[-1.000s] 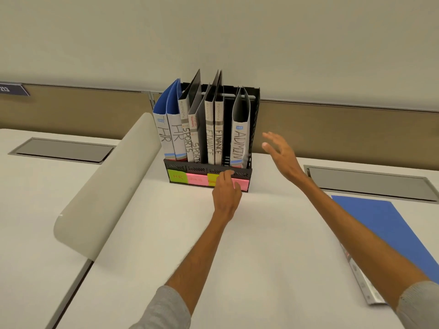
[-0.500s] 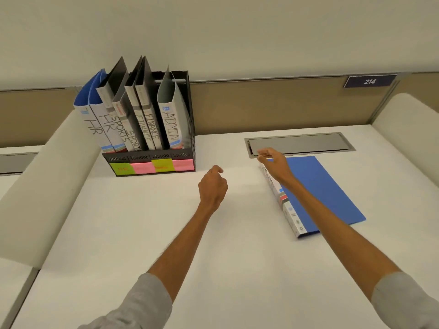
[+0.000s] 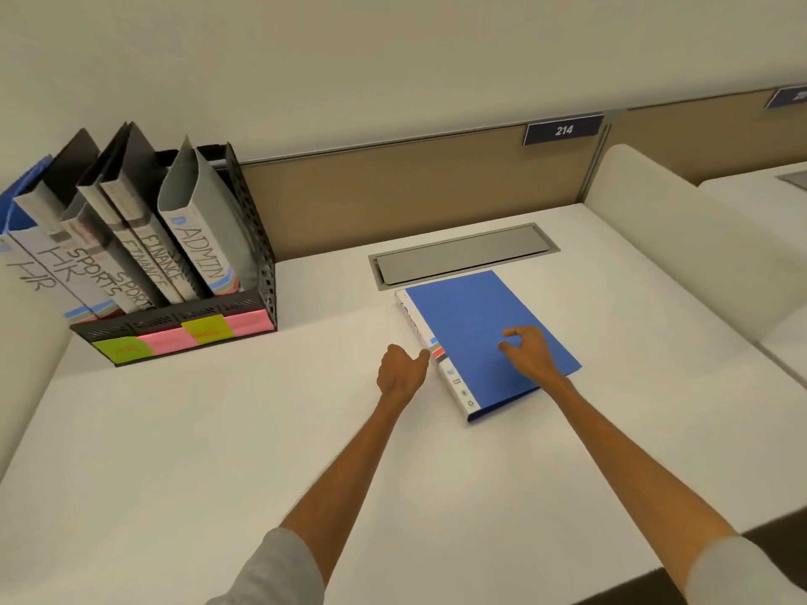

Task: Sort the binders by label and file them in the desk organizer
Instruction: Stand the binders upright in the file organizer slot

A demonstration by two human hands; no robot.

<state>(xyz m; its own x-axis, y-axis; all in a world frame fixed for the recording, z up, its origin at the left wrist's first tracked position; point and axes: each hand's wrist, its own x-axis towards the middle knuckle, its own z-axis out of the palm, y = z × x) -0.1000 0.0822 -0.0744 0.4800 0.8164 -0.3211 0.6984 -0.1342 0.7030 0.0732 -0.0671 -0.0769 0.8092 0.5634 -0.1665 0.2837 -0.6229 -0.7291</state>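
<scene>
A blue binder (image 3: 469, 314) lies flat on the white desk, its white labelled spine facing left; the label is too blurred to read. My right hand (image 3: 530, 353) rests on the blue cover with bent fingertips touching it. My left hand (image 3: 401, 372) sits beside the spine, fingers loosely curled, its thumb touching the spine's edge. The black mesh desk organizer (image 3: 262, 272) stands at the back left. It holds several upright binders labelled HR, SPORTS, FINANCE and, rightmost, ADMIN (image 3: 201, 251). Green, pink and yellow sticky notes (image 3: 205, 331) line its front.
A grey cable hatch (image 3: 463, 257) is set into the desk just behind the blue binder. A brown partition with a sign reading 214 (image 3: 563, 130) runs along the back. A rounded white divider (image 3: 681, 255) borders the desk on the right.
The view has swung right and closer. My right hand moved from the binder's far corner down onto its cover. My left hand moved right to the binder's spine.
</scene>
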